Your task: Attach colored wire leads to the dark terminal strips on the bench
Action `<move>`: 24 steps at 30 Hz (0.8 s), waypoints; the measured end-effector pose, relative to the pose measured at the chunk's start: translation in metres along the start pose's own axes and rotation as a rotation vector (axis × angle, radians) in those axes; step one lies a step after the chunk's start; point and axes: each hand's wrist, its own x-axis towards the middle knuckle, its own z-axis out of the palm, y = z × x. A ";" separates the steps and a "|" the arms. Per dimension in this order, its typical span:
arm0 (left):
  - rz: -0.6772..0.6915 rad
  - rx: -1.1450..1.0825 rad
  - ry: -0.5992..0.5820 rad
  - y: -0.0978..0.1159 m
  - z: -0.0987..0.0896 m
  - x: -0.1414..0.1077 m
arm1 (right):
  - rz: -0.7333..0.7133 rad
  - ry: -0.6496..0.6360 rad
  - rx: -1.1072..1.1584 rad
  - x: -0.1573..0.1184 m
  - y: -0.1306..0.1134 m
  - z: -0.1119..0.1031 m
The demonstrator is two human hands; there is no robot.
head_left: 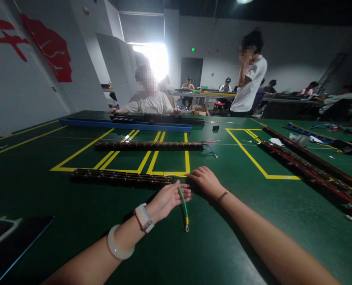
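Note:
A long dark bar with rows of metal contacts (119, 178) lies across the green table (99, 233). At its right end is my left hand (170, 198), palm partly up, fingers stretched and apart, beside a green wire (184, 202) that ends in a ring terminal. A yellow wire (176, 175) runs from the same end to my right hand (205, 181), whose fingers are bent together over its tip. Farther back lies a second dark bar (149, 146) with red and blue wires at its right end.
Yellow tape (267, 176) marks rectangles on the table. Long wired bars (309, 170) lie at the right, a blue rail (128, 126) at the back. A dark panel (21, 241) is at the front left. One person sits opposite; another stands behind.

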 end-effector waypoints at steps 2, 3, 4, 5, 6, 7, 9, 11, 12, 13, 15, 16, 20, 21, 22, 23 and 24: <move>-0.073 0.035 -0.015 0.004 0.003 -0.004 | -0.006 -0.008 0.027 0.000 0.001 0.003; -0.098 0.075 -0.020 0.006 0.004 -0.007 | -0.005 -0.009 0.041 0.001 0.002 0.004; -0.112 0.134 -0.021 0.009 0.005 -0.009 | -0.002 -0.007 0.055 0.001 0.002 0.005; -0.120 0.210 -0.014 0.011 0.006 -0.011 | 0.002 -0.004 0.068 0.001 0.002 0.006; -0.120 0.306 -0.002 0.014 0.008 -0.013 | 0.007 -0.001 0.078 0.001 0.002 0.006; -0.120 0.418 0.012 0.016 0.009 -0.014 | 0.012 0.001 0.085 0.000 0.003 0.007; -0.134 0.662 0.050 0.020 0.010 -0.015 | 0.020 0.003 0.097 0.000 0.003 0.008; -0.163 0.896 0.092 0.023 0.011 -0.013 | 0.027 0.002 0.109 0.000 0.004 0.009; -0.161 1.005 0.112 0.023 0.011 -0.013 | 0.030 0.002 0.115 0.000 0.004 0.009; -0.138 1.121 0.139 0.023 0.010 -0.013 | 0.033 0.003 0.120 0.000 0.004 0.010; 0.007 1.407 0.202 0.021 0.009 -0.014 | 0.037 0.009 0.126 0.000 0.004 0.010; 0.104 1.555 0.234 0.019 0.009 -0.014 | 0.038 0.012 0.127 0.000 0.004 0.010; 0.341 1.850 0.280 0.009 0.005 -0.016 | 0.046 0.009 0.128 -0.001 0.003 0.009; 0.365 1.842 0.276 0.006 0.003 -0.015 | 0.046 0.007 0.127 -0.001 0.004 0.008; 0.398 1.825 0.283 0.003 0.001 -0.014 | 0.046 0.007 0.127 -0.001 0.004 0.008; 0.445 1.801 0.296 0.000 -0.002 -0.012 | 0.044 0.010 0.130 -0.001 0.004 0.007; 0.492 1.770 0.308 -0.002 -0.004 -0.010 | 0.044 0.016 0.134 -0.001 0.003 0.007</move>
